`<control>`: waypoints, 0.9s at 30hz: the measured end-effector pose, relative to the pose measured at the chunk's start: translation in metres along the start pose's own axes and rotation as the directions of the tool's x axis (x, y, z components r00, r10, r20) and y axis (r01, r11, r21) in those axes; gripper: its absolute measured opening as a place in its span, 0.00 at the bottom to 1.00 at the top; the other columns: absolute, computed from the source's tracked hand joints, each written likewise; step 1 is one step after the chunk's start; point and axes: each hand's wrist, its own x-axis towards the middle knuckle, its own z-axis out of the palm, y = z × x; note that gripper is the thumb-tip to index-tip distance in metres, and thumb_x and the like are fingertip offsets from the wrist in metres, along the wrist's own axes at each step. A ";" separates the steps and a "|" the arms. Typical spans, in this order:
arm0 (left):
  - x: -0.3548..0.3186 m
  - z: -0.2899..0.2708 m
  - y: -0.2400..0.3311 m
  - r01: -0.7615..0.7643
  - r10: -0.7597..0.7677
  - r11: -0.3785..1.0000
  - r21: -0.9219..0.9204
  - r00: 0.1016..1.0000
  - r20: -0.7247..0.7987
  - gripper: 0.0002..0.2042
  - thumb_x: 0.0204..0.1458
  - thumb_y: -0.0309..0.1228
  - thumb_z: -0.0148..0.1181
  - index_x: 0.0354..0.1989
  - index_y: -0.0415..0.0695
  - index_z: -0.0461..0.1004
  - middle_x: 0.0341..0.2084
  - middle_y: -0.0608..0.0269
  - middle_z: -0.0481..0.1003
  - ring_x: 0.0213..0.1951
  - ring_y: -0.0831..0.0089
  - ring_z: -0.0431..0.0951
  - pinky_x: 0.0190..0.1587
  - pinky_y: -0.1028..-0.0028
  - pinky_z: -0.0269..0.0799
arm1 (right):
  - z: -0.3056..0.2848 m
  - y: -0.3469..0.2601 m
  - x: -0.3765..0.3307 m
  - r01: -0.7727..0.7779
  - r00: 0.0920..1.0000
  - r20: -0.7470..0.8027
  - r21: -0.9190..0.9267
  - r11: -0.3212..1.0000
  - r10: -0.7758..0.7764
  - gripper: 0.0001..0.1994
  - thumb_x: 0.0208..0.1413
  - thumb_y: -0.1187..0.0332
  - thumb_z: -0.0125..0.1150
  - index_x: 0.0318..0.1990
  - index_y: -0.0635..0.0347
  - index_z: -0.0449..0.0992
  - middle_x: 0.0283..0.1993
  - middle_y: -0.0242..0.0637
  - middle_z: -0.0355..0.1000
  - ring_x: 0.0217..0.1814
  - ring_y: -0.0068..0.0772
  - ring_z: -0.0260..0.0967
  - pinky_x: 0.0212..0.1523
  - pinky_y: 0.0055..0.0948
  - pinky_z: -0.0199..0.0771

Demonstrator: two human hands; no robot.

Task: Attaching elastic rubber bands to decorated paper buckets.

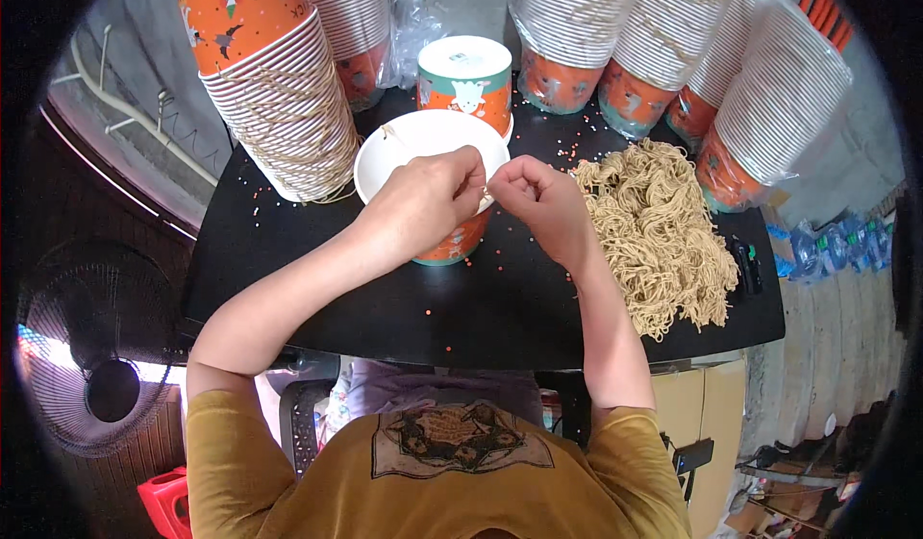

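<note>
An orange paper bucket (454, 243) with a white inside stands in front of me on the black table. A short bit of tan cord shows at the far left of its rim. At the rim's right side, my left hand (428, 198) pinches with thumb and fingertips, its wrist over the near rim. Fingertip to fingertip with it, my right hand (546, 207) is also closed in a pinch. A small bit of cord (486, 192) shows between them; most of it is hidden by the fingers. Right of my right hand lies a heap of tan cords (663, 241).
A tall stack of buckets with cords (279, 106) leans at the left. Behind the bucket stands an upturned bucket (465, 58). Several plastic-wrapped bucket stacks (769, 106) line the back right. Small coloured beads are scattered on the table (385, 318). A fan (106, 347) stands left.
</note>
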 end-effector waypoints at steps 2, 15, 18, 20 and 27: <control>-0.001 0.001 0.000 -0.023 0.023 1.000 -0.005 0.999 -0.027 0.07 0.55 0.29 0.57 0.34 0.37 0.70 0.22 0.54 0.75 0.25 0.67 0.77 0.31 0.68 0.70 | 0.000 0.000 0.000 0.008 1.000 0.003 0.000 1.000 -0.008 0.08 0.55 0.68 0.63 0.36 0.64 0.76 0.28 0.23 0.71 0.29 0.11 0.61 0.31 0.16 0.65; 0.010 -0.006 -0.017 0.248 -0.144 0.894 -0.374 0.947 0.286 0.07 0.55 0.28 0.58 0.39 0.39 0.72 0.26 0.74 0.68 0.30 0.85 0.66 0.35 0.83 0.63 | 0.000 -0.002 0.000 -0.014 1.000 0.007 0.009 1.000 0.014 0.08 0.55 0.68 0.63 0.36 0.64 0.77 0.28 0.22 0.71 0.29 0.11 0.61 0.30 0.15 0.64; 0.012 -0.003 -0.022 0.260 -0.139 0.886 -0.383 0.938 0.317 0.06 0.55 0.29 0.59 0.37 0.39 0.72 0.25 0.74 0.68 0.29 0.85 0.65 0.33 0.83 0.63 | 0.000 -0.003 0.000 -0.009 1.000 -0.003 -0.007 1.000 0.009 0.08 0.55 0.68 0.63 0.36 0.64 0.77 0.27 0.22 0.71 0.28 0.11 0.62 0.29 0.15 0.64; 0.014 0.000 -0.027 0.244 -0.130 0.901 -0.357 0.940 0.316 0.06 0.55 0.29 0.59 0.36 0.39 0.73 0.24 0.74 0.68 0.28 0.85 0.65 0.32 0.82 0.62 | 0.000 -0.001 0.001 0.000 1.000 0.006 0.008 1.000 0.000 0.08 0.55 0.67 0.64 0.36 0.64 0.77 0.27 0.22 0.71 0.28 0.11 0.61 0.29 0.16 0.64; 0.014 -0.003 -0.024 0.187 -0.133 0.968 -0.167 0.948 0.290 0.07 0.56 0.30 0.58 0.32 0.38 0.72 0.22 0.72 0.69 0.27 0.84 0.65 0.31 0.80 0.63 | 0.000 0.001 0.001 0.010 1.000 -0.008 0.000 1.000 -0.010 0.08 0.55 0.67 0.64 0.36 0.63 0.77 0.27 0.22 0.71 0.28 0.10 0.61 0.29 0.15 0.63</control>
